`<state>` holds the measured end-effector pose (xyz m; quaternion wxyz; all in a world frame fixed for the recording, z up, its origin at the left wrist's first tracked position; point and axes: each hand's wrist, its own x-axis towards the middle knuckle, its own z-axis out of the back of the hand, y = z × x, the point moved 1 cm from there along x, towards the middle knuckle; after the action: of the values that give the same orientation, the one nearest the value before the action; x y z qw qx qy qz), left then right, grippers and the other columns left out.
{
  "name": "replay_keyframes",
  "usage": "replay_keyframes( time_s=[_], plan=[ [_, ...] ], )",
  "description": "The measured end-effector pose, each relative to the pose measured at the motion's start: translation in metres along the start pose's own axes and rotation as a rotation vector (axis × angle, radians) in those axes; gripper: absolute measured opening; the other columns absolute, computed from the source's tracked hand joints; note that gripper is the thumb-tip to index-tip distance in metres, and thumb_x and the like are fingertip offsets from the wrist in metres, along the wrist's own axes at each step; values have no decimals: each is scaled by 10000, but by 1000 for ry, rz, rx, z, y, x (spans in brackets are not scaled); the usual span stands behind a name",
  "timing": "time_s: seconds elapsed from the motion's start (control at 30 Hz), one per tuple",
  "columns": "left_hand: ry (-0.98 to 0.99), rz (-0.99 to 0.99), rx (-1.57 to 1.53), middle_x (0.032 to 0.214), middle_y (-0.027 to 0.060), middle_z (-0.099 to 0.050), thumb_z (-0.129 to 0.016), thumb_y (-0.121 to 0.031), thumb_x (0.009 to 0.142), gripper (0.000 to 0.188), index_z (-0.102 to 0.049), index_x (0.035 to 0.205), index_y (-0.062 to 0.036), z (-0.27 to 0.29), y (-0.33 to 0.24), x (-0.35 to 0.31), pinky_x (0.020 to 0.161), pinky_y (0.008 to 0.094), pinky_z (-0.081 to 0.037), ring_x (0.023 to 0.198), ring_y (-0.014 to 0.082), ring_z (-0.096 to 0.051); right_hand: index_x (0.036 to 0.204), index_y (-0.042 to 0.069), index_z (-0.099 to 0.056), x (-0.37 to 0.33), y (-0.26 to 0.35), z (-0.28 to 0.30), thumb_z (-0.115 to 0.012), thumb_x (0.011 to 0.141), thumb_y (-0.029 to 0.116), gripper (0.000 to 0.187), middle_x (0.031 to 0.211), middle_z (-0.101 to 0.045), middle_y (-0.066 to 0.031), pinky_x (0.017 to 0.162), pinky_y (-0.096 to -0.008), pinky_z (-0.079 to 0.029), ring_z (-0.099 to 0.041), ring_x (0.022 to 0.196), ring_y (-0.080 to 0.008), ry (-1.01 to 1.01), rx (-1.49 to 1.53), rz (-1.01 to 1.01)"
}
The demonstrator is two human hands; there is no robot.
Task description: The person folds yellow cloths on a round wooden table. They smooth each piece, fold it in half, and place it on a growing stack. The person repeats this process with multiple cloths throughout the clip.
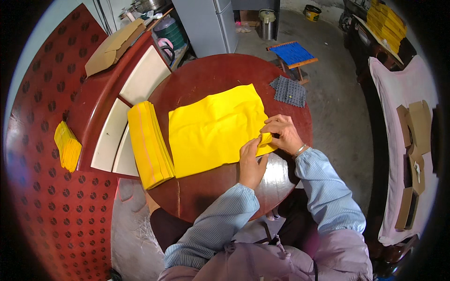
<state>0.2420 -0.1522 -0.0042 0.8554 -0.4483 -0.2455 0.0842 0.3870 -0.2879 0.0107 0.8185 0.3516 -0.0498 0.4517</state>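
Observation:
A yellow cloth [213, 126] lies spread, slightly wrinkled, on a round dark-red table [206, 70]. At its near right corner, my right hand [284, 134] pinches a gathered bit of the edge between thumb and fingers. My left hand [252, 164] is closed at the same corner, its fingertips on the cloth right beside the right hand's. Whether anything small sits within the gathered fold is hidden by the fingers. To the left of the cloth, a thick stack of folded yellow cloths [149, 145] rests on the table edge.
A grey textured mat [289, 91] lies at the table's far right edge, near a blue-topped folding stool [294, 55]. More yellow bundles [68, 146] sit on the red patterned surface at left. A pink-covered bench [393, 89] with open cardboard boxes [418, 126] stands at right.

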Motion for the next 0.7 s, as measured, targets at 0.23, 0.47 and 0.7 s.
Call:
replay_keyframes(
  time_s=[0.23, 0.47, 0.7],
  plan=[
    [231, -190, 310, 1328, 226, -695, -739, -110, 964, 423, -669, 1366, 0, 71, 36, 33, 1132, 485, -475, 1283, 405, -613, 1060, 105, -814, 3, 8, 8, -857, 700, -53, 395, 1126, -789, -96, 1097, -448, -450, -674, 1196, -271, -2, -161, 190],
    [576, -51, 137, 1490, 192, -639, -603, -366, 1094, 495, -625, 1485, -65, 120, 51, 56, 1222, 474, -411, 1390, 388, -563, 1102, 84, -767, 18, 37, 19, -745, 815, -58, 321, 1159, -761, -111, 1074, -449, -445, -664, 1188, -272, -55, -116, 208],
    [663, -43, 397, 1583, 209, -565, -841, -442, 874, 921, -461, 1623, -64, 129, 27, 55, 1291, 508, -312, 1475, 362, -514, 1081, 98, -755, 46, 67, 27, -717, 870, -12, 241, 1153, -763, -109, 1028, -441, -470, -691, 1129, -281, 52, -144, 41]
  ],
)
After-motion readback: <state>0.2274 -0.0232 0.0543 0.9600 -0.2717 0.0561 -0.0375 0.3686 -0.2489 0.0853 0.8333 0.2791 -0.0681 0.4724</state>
